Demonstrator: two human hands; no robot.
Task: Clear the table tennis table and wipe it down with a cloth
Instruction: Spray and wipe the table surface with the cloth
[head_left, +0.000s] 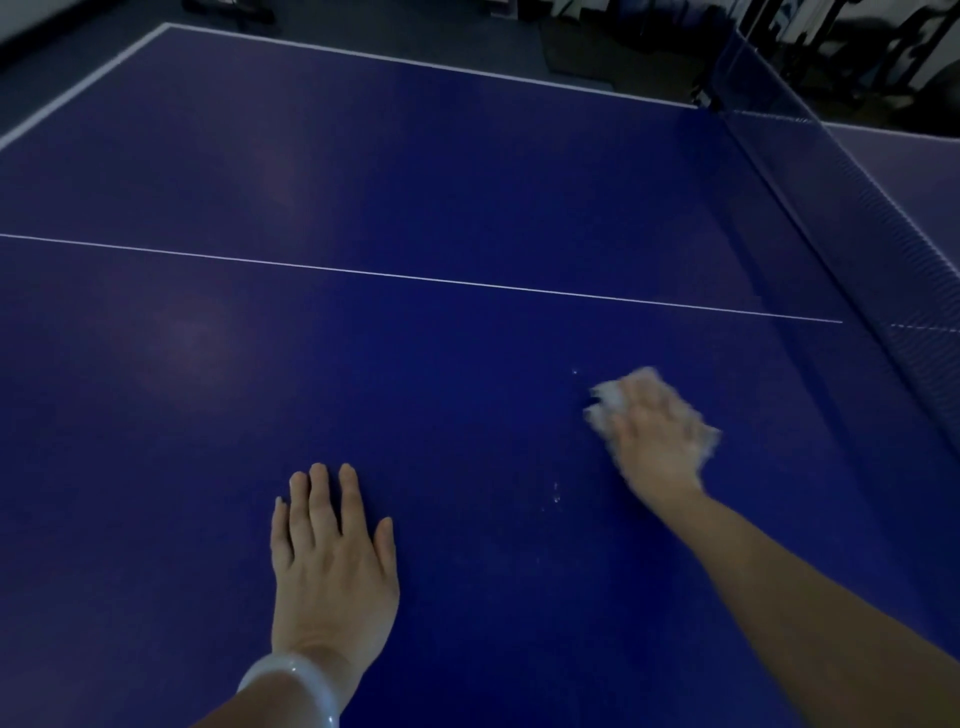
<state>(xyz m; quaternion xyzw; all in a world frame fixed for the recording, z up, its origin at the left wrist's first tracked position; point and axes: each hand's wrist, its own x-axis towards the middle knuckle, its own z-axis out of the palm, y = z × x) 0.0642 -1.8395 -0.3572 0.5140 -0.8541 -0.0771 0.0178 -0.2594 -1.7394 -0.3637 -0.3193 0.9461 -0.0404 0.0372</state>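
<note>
My right hand (655, 434) lies palm-down on a white cloth (610, 402), pressing it onto the blue table tennis table (415, 182). The hand is motion-blurred, so I cannot tell whether my fingers are flat over the cloth or curled into it. Bits of the cloth stick out past my fingertips on the side away from the net (841, 197), and a little more of it shows at the net side of my hand. Hand and cloth sit on the near side of the thin white centre line (415, 278), fairly close to the net but apart from it.

My left hand (332, 566) rests flat on the table, fingers straight and only slightly spread, thumb out to the side, holding nothing. It lies well away from the net, farther from it than my right hand is. A pale, translucent bangle (293, 686) circles that wrist.

A few small pale specks or droplets (555, 493) dot the blue surface between my two hands, nearer the net than my left hand, and one more speck lies just beyond the cloth toward the centre line.

The net runs along the right of the view, with the table's other half (914, 161) showing paler beyond it. A white edge line (83, 85) borders the far corner, well away from the net.
</note>
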